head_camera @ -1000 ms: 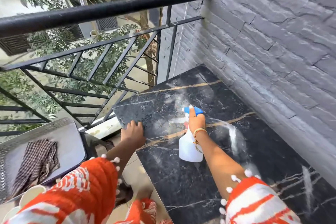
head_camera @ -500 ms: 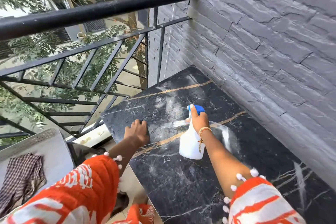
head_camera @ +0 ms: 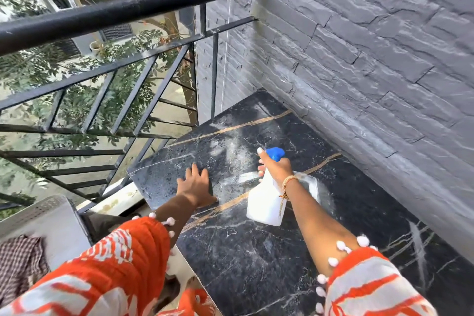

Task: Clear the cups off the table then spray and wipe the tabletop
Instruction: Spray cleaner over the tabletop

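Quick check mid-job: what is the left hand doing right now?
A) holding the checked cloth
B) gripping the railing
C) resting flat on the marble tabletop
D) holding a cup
C: the left hand lies with fingers spread on the tabletop while the right hand holds the spray bottle.

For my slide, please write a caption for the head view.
Right hand holds spray bottle over marble tabletop.

home balcony, probably | black railing [head_camera: 133,11] | grey stone wall [head_camera: 372,46] | trees below [head_camera: 33,69]

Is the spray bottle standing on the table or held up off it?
Held up. The right hand grips the spray bottle by its neck, tilted, base off the tabletop.
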`<state>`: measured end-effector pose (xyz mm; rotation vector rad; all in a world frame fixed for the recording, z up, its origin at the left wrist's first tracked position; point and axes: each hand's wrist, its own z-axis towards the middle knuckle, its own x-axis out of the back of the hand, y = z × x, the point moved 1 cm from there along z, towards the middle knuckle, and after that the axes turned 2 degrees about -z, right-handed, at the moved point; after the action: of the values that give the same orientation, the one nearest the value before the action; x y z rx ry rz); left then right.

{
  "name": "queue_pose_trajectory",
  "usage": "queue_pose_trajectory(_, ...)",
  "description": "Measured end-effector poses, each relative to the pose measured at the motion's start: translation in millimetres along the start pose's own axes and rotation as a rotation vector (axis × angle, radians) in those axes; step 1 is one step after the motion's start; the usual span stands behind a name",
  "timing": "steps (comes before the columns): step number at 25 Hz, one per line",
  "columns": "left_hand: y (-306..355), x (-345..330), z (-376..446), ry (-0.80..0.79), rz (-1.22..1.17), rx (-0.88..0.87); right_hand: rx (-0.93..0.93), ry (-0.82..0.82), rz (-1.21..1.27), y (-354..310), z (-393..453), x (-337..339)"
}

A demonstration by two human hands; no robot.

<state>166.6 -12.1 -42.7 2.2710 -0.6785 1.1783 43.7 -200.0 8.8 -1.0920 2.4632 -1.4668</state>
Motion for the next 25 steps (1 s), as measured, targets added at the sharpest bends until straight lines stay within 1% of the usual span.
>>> queue_pose_trajectory(2,2,-1,3,-0.025,0.004,0.002,-0.021,-0.025,0.061,-3,0,-1)
queue_pose_trajectory(4,4,-1,3,-0.027,0.002,0.010,-0.019,0.002,0.080,-9,-3,-4)
queue_pose_trajectory(8,7,3,5,-0.025,0.018,0.020,0.062,0.081,0.179,-21,-3,-1)
queue_pose_trajectory(12,9,3,10,-0.024,0.031,-0.006,0.118,0.129,0.182,-38,7,11)
queue_pose_trajectory(14,9,3,13,-0.034,0.031,-0.021,0.144,0.200,0.196,-50,16,17)
queue_pose_trajectory(16,11,5,17,-0.044,0.022,-0.027,0.163,0.284,0.149,-63,26,24)
queue_pose_trajectory(17,13,6,18,-0.055,0.019,-0.027,0.159,0.299,0.127,-66,31,28)
queue_pose_trajectory(20,17,6,19,-0.084,0.039,-0.024,0.112,0.320,0.141,-65,47,41)
queue_pose_trajectory(23,17,4,21,-0.080,0.043,-0.015,0.094,0.437,0.173,-57,56,52)
queue_pose_trajectory(25,18,5,21,-0.088,0.037,-0.006,0.077,0.485,0.177,-49,57,60)
